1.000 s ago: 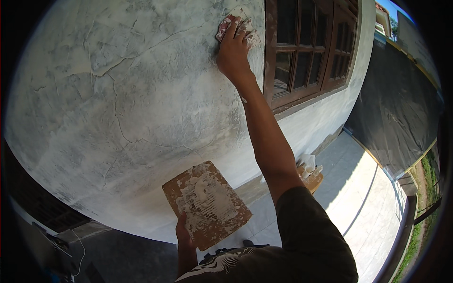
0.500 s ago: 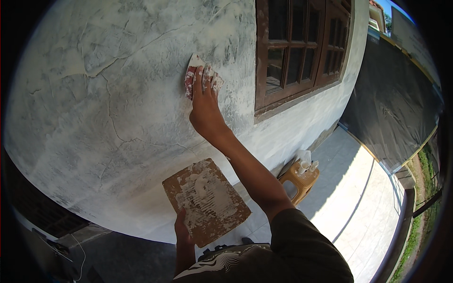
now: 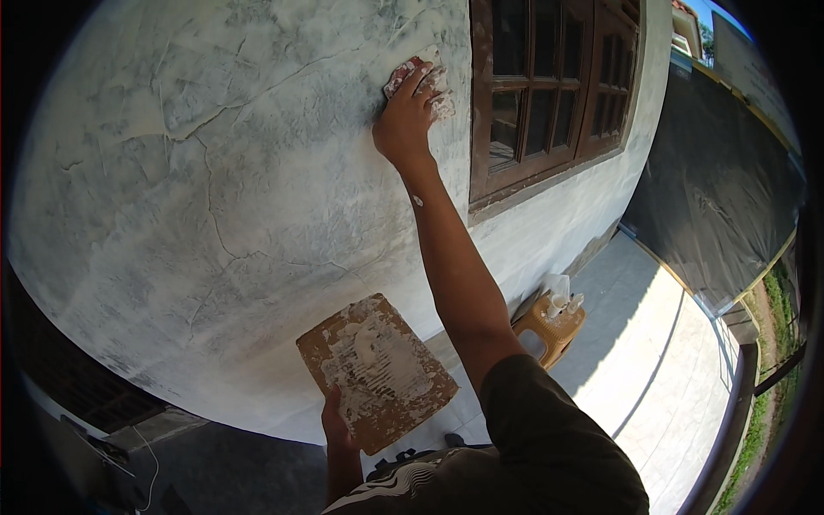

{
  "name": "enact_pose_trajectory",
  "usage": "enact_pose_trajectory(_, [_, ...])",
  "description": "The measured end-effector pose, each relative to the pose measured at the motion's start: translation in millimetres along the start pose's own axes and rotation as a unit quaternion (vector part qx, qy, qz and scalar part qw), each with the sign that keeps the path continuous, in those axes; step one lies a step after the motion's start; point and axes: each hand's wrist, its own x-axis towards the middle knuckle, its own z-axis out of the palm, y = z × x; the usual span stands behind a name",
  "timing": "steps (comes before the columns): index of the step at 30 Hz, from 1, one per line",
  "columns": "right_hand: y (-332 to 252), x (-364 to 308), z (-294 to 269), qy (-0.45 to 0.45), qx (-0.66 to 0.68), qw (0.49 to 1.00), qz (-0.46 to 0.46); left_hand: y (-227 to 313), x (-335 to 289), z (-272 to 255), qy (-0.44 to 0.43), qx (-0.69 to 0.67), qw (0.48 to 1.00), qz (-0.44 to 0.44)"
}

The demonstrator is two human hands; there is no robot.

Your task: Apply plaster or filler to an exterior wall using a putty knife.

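Note:
My right hand (image 3: 410, 112) reaches up to the grey-white wall (image 3: 283, 189), its fingers closed round a putty knife (image 3: 402, 75) with a red, putty-smeared body. The tool lies against the wall just left of the brown window frame. Part of its blade hides behind my fingers and the putty on them. Low in front of me, my left hand (image 3: 337, 422) grips a brown rectangular board (image 3: 313, 343) by its left lower edge. White putty (image 3: 373, 356) with ridged marks covers the board's middle. Cracks and patchy smears run across the wall.
A brown wooden window (image 3: 549, 94) is set in the wall at the upper right. By the wall's foot stands a tan plastic stool (image 3: 554, 330) with white containers on it. Dark sheeting (image 3: 721, 180) hangs at the far right. A white cable (image 3: 154, 468) lies at lower left.
My right hand has moved up and to the right along the wall with the putty knife, closer to the window. The board in my left hand stays nearly in place.

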Motion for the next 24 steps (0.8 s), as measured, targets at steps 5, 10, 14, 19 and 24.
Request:
enact_pose_trajectory(5, [-7, -20, 11, -0.018, 0.007, 1.0, -0.017, -2, -3, 3, -0.003, 0.031, 0.999, 0.004])
enact_pose_trajectory(10, [-29, -65, 22, -0.075, 0.035, 0.996, -0.021, -2, -3, 5, -0.016, 0.029, 0.999, 0.004])
enact_pose_trajectory(14, [-21, -109, 1, -0.137, 0.106, 0.981, -0.085, -4, 0, 2, -0.031, 0.013, 0.999, 0.01])
enact_pose_trajectory(19, [20, -153, -56, -0.323, 0.515, 0.724, 0.326, -6, 0, 0, 0.005, -0.003, 1.0, 0.017])
enact_pose_trajectory(24, [55, -192, -86, -0.357, 0.614, 0.571, 0.412, -4, 1, 2, -0.011, -0.039, 0.999, -0.019])
